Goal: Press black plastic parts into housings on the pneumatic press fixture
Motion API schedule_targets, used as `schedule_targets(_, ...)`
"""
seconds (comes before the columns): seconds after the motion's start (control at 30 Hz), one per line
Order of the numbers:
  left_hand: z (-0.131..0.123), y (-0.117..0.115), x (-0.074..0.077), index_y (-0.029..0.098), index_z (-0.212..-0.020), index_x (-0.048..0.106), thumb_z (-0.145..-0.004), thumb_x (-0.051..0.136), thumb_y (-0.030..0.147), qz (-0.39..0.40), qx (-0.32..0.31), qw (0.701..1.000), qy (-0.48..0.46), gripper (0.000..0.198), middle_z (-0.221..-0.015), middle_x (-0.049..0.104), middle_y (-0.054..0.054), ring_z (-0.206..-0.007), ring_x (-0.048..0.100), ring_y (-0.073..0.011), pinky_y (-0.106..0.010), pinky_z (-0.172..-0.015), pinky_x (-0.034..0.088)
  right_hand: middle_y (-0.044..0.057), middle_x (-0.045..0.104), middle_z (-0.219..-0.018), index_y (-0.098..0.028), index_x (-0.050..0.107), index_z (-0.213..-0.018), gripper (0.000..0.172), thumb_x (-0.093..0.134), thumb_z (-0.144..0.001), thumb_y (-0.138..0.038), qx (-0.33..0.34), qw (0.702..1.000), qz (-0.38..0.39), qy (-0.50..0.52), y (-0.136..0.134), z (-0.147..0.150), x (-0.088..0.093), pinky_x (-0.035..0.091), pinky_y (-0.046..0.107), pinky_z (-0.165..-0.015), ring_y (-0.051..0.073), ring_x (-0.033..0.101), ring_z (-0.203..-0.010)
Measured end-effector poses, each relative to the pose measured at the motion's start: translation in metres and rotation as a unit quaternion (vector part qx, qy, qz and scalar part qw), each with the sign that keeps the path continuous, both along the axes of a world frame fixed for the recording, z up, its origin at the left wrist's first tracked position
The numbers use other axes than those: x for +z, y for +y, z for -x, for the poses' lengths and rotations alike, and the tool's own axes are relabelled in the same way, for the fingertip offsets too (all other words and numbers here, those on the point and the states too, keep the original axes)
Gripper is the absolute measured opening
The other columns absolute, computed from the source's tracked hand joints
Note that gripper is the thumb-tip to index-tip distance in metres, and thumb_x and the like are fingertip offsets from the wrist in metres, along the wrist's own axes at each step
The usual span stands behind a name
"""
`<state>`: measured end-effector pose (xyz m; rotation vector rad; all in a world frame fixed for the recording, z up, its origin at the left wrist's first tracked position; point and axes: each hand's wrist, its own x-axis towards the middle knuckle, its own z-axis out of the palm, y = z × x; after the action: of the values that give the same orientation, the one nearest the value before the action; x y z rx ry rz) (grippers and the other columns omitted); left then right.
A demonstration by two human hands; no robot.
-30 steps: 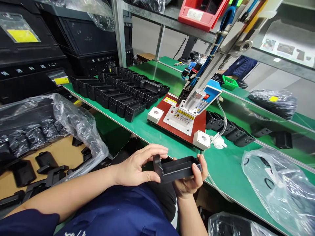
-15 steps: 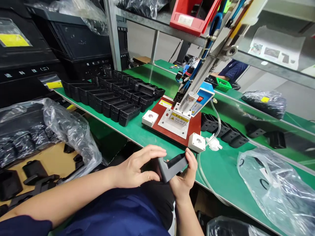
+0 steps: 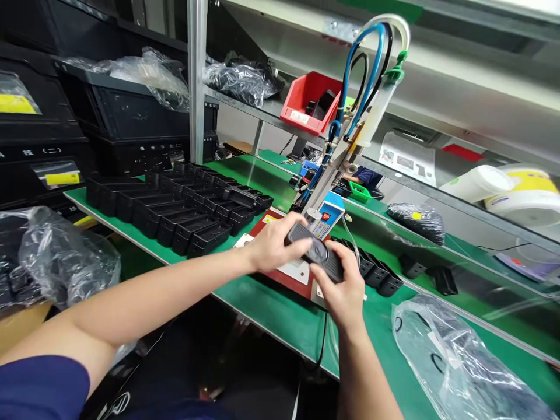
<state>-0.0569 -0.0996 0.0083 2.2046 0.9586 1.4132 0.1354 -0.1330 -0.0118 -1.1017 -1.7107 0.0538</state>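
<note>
A black plastic part (image 3: 315,252), its ribbed face with a round recess showing, is held up in front of the press. My left hand (image 3: 280,242) grips its left end between thumb and fingers. At the other end my right hand (image 3: 343,286) has its thumb below and its fingers along the upper edge. Behind both hands stands the press (image 3: 324,186) with blue tubes, on a red base plate (image 3: 289,284) partly covered by my hands. Rows of black trays (image 3: 168,213) fill the left side of the green table (image 3: 262,309).
More black parts (image 3: 376,271) lie right of the press. A clear plastic bag (image 3: 459,356) covers the table's right front. Above, a red bin (image 3: 308,105) sits on the shelf. Black crates (image 3: 135,111) and a plastic bag (image 3: 70,251) are at left. Another person's arm shows beyond the press.
Both hands have lifted the black part up and forward to the front of the press, and turned it so its ribbed face shows. The view has tilted up, showing more shelf.
</note>
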Motion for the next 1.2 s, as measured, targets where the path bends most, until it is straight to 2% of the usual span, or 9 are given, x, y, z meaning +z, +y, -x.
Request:
schedule_targets(0.1,-0.016,0.051,0.017,0.019,-0.103,0.053,-0.091,0.044,0.031,0.014,0.035,0.996,-0.078,0.019,-0.094,0.064,-0.003,-0.088,0.061,-0.0163,-0.027,-0.082,0.046,0.009,0.068,-0.104,-0.02,0.066,-0.11,0.044,0.069,-0.077,-0.048,-0.003,0.998,0.023,0.063,0.044,-0.001,0.03,0.051,0.044,-0.088,0.024,0.063,-0.093)
schedule_targets(0.17,-0.026,0.079,0.024,0.019,-0.097,0.054,-0.093,0.042,0.028,0.014,0.055,0.992,-0.11,0.016,-0.091,0.063,-0.003,-0.087,0.06,-0.0154,-0.026,-0.082,0.045,0.009,0.069,-0.102,-0.018,0.068,-0.108,0.046,0.07,-0.075,-0.049,0.011,0.994,0.035,0.102,0.069,-0.001,0.04,0.052,0.043,-0.087,0.024,0.064,-0.092)
schedule_targets(0.23,-0.034,0.097,0.026,0.019,-0.094,0.055,-0.094,0.041,0.029,0.023,0.067,0.989,-0.128,0.017,-0.086,0.063,-0.002,-0.082,0.059,-0.0148,-0.026,-0.08,0.045,0.01,0.07,-0.102,-0.016,0.07,-0.107,0.048,0.071,-0.073,-0.05,0.022,0.99,0.041,0.131,0.088,-0.002,0.041,0.051,0.042,-0.087,0.025,0.064,-0.094)
schedule_targets(0.33,-0.041,0.112,0.02,0.018,-0.09,0.058,-0.093,0.044,0.028,0.03,0.074,0.987,-0.14,0.018,-0.084,0.064,-0.002,-0.08,0.059,-0.0153,-0.026,-0.078,0.045,0.011,0.071,-0.102,-0.015,0.07,-0.106,0.049,0.071,-0.072,-0.051,0.024,0.986,0.062,0.152,0.102,-0.005,0.033,0.051,0.043,-0.088,0.025,0.065,-0.095)
schedule_targets(0.5,-0.044,0.119,0.002,0.016,-0.085,0.064,-0.089,0.044,0.022,0.056,0.06,0.986,-0.143,0.021,-0.077,0.065,-0.001,-0.071,0.058,-0.0141,-0.023,-0.065,0.043,0.011,0.07,-0.105,-0.016,0.072,-0.105,0.046,0.073,-0.072,-0.049,0.015,0.988,0.068,0.136,0.104,-0.011,0.018,0.049,0.044,-0.091,0.025,0.064,-0.096)
schedule_targets(0.6,-0.045,0.12,-0.002,0.015,-0.087,0.066,-0.09,0.041,0.023,0.059,0.057,0.984,-0.158,0.026,-0.081,0.067,-0.002,-0.073,0.058,-0.0136,-0.022,-0.065,0.043,0.01,0.07,-0.103,-0.016,0.072,-0.104,0.046,0.072,-0.072,-0.049,0.019,0.988,0.066,0.141,0.104,-0.01,0.017,0.05,0.043,-0.089,0.025,0.064,-0.095)
schedule_targets(0.8,-0.049,0.125,-0.003,0.014,-0.083,0.069,-0.088,0.039,0.021,0.055,0.057,0.98,-0.183,0.031,-0.085,0.07,-0.004,-0.077,0.06,-0.0152,-0.024,-0.07,0.044,0.009,0.07,-0.099,-0.017,0.072,-0.101,0.043,0.07,-0.072,-0.05,-0.003,0.989,0.042,0.141,0.104,-0.003,0.019,0.051,0.041,-0.086,0.023,0.065,-0.09)
schedule_targets(1.0,-0.052,0.128,-0.006,0.015,-0.079,0.07,-0.087,0.039,0.022,0.054,0.063,0.975,-0.208,0.033,-0.084,0.071,-0.004,-0.08,0.063,-0.0162,-0.024,-0.073,0.046,0.011,0.071,-0.098,-0.017,0.074,-0.1,0.045,0.07,-0.072,-0.051,-0.006,0.991,0.06,0.121,0.106,-0.005,0.023,0.05,0.043,-0.088,0.025,0.065,-0.091)
schedule_targets(1.2,-0.053,0.127,0.009,0.014,-0.075,0.07,-0.087,0.042,0.027,0.056,0.062,0.971,-0.223,0.034,-0.077,0.071,-0.004,-0.073,0.062,-0.0156,-0.024,-0.067,0.045,0.011,0.07,-0.1,-0.016,0.073,-0.102,0.044,0.069,-0.075,-0.05,0.007,0.992,0.053,0.117,0.103,-0.005,0.033,0.05,0.042,-0.088,0.025,0.065,-0.093)
